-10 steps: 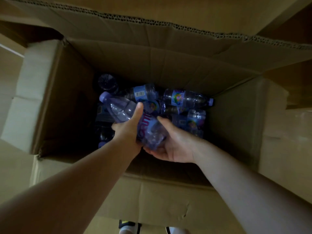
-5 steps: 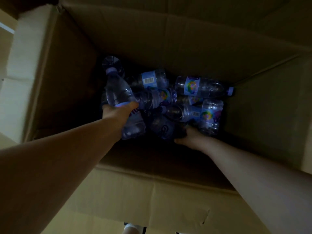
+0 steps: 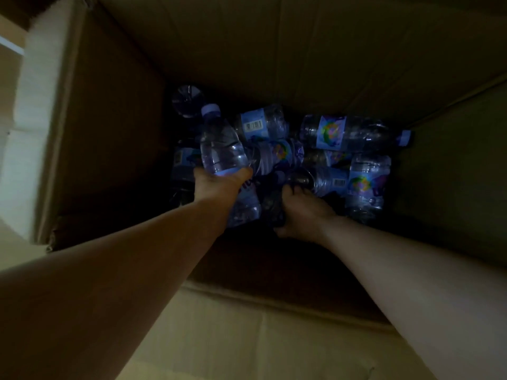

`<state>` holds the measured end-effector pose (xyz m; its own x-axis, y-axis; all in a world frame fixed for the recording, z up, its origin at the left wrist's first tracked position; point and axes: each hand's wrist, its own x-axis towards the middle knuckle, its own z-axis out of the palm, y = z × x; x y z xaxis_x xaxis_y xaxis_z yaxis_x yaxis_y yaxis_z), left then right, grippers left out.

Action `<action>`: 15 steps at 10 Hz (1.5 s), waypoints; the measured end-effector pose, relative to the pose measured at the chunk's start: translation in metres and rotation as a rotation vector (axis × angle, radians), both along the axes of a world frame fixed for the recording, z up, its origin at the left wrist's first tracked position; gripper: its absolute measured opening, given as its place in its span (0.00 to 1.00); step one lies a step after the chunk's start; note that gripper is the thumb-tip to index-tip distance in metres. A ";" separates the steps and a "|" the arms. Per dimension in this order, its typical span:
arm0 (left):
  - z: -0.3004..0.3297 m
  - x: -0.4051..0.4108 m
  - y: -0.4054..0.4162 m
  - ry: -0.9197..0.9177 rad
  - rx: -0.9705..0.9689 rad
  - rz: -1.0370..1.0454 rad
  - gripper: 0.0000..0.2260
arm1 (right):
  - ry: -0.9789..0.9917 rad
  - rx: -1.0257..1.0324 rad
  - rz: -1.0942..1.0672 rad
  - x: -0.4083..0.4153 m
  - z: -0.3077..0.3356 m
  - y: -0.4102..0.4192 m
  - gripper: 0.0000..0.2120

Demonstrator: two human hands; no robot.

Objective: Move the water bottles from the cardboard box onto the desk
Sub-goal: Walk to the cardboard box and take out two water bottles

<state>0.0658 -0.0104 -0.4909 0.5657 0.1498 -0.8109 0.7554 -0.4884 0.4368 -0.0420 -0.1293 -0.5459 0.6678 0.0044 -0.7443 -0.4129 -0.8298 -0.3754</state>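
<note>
Your left hand (image 3: 219, 185) grips a water bottle (image 3: 223, 160) mid-body, cap aimed at the cardboard box's (image 3: 115, 133) far left corner, long axis running away from you. Right hand (image 3: 299, 212) reaches into the dark pile nearby; can't tell what it holds. Lift the bottle straight up and out.

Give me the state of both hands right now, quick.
Left hand: grips a clear water bottle around its middle.
Right hand: down among the bottles, fingers curled round a dark bottle.
</note>
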 end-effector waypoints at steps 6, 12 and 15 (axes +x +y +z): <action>0.006 -0.005 -0.010 -0.008 -0.076 -0.069 0.27 | 0.393 -0.377 0.401 0.019 0.011 -0.077 0.17; 0.006 -0.016 -0.029 0.013 -0.071 -0.125 0.25 | -0.121 -0.044 -0.863 -0.036 -0.015 -0.082 0.38; 0.000 -0.024 -0.036 0.025 -0.061 -0.172 0.25 | -0.034 0.362 -0.798 -0.041 -0.026 -0.041 0.49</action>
<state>0.0414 -0.0461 -0.4912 0.5585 0.0030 -0.8295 0.6741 -0.5843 0.4518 -0.0834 -0.1698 -0.5715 0.5944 -0.2412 -0.7671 -0.8029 -0.1255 -0.5827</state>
